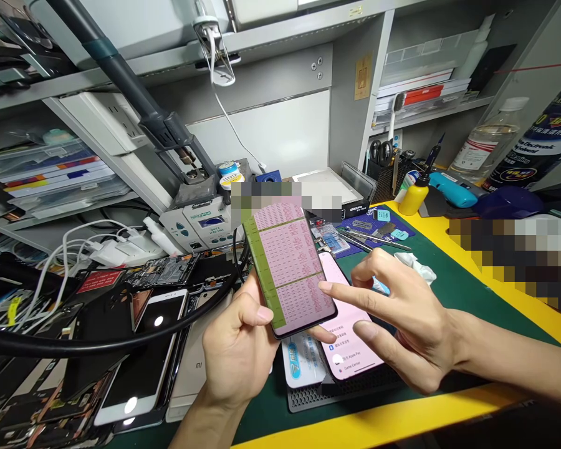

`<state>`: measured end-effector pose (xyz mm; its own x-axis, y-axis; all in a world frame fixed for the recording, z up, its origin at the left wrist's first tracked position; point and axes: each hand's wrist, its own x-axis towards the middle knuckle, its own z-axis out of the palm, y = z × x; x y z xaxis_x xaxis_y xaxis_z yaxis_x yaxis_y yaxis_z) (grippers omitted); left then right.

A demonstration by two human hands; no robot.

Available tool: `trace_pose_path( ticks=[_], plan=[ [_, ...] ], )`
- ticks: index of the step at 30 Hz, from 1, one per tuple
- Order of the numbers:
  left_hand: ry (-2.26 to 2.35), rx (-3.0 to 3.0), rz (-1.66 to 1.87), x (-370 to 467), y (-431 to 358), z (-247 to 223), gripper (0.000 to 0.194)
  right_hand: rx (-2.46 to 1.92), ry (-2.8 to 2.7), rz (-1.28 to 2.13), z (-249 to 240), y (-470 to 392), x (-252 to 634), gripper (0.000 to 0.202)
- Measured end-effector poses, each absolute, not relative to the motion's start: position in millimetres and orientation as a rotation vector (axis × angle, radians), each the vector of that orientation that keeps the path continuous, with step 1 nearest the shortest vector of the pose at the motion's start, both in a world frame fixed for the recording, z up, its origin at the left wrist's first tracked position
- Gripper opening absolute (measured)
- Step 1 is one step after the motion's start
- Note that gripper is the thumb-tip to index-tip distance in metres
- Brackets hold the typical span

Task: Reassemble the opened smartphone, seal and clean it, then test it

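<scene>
My left hand (238, 340) is wrapped round a smartphone (292, 268), tilted towards me, its thumb at the lower left edge. A table of small text on pink and green fills its screen; blurred blocks cover the phone's top. From the right comes my right hand (414, 318), holding nothing, its fingers apart. Its index fingertip is at the screen's right side; whether it touches the glass I cannot tell. Below that hand lies a second smartphone (353, 358), showing a lit list with "Apple Pay" and "Game Center". A white and blue packet (303, 362) lies partly beneath the held phone.
Dismantled phones and a white-framed phone (144, 355) crowd the left, crossed by a thick black cable (168, 343). Behind stands a control unit (199, 223). Tweezers (378, 238), a yellow bottle (415, 193) and crumpled tissue (416, 267) are at the right on the green mat (477, 293).
</scene>
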<state>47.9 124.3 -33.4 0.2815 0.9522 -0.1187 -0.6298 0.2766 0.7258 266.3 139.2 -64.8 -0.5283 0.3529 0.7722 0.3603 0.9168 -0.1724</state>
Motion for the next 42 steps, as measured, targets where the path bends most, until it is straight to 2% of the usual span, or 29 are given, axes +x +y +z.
trace_pose_path(
  ticks=[42],
  plan=[
    [0.586,0.637,1.15,46.8,125.0,-36.0,0.065,-0.501,-2.181,-0.021,-62.6,137.5,267.8,0.044]
  ],
)
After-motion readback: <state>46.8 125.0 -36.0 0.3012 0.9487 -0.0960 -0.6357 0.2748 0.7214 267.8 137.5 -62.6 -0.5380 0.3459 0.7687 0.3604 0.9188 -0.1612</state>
